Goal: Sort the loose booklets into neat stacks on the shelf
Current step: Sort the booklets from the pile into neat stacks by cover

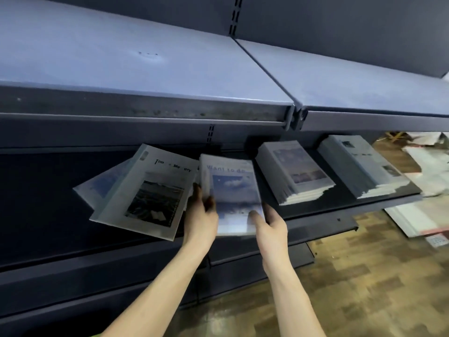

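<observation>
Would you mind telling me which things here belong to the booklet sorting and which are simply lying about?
Part of the job:
- "Want to do" booklet, held by left hand and right hand
- loose "Time Memory" booklets
- two neat stacks
- dark shelf

Lying about:
- white papers on the floor
- bare upper shelf

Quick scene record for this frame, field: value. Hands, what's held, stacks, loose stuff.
left hand: grips the left edge of the sky-cover booklet
right hand: grips that booklet's lower right corner, thumb on the cover
held booklet title: "Want to do"
neat stacks: two on the right of the shelf, near stack and far stack
loose booklets: askew pile to the left, top one with a dark photo
upper shelf: bare where visible
</observation>
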The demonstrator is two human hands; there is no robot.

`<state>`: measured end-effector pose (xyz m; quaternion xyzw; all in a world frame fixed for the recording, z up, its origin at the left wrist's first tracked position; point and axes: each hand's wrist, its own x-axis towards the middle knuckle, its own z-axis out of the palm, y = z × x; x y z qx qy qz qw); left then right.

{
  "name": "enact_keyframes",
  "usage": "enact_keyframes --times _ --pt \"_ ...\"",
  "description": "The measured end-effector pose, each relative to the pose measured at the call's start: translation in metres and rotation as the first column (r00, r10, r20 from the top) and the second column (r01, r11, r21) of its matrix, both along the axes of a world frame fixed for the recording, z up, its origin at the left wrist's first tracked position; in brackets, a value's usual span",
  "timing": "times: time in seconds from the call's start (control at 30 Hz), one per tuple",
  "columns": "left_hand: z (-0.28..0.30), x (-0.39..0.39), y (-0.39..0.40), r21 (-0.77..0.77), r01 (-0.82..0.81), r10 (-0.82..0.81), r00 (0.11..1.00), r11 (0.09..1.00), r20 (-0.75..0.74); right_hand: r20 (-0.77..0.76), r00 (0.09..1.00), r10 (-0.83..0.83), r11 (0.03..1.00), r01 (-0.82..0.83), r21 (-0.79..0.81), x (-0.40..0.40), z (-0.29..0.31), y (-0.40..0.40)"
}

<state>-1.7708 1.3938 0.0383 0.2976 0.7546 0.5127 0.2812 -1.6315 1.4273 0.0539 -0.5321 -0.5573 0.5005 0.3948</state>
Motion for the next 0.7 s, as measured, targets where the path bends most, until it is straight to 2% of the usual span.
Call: enact_keyframes --times 0.37,0.5,0.7 --pt "0.022 0.050 0.038 0.075 0.066 -0.068 0.997 0.995 0.033 -0.074 0.997 -0.037 0.999 0.039 0.028 0.057 0.009 0.029" --pt "0.028 0.078 0.054 0.074 0.053 -0.057 0.997 0.996 0.051 -0.014 1.000 -0.016 0.996 0.017 0.084 0.079 0.008 0.052" --pt "0.033 0.120 0.086 0.089 -0.023 0.023 1.000 0.996 -0.006 0.025 0.997 0.070 0.981 -0.074 0.182 0.119 0.017 0.093"
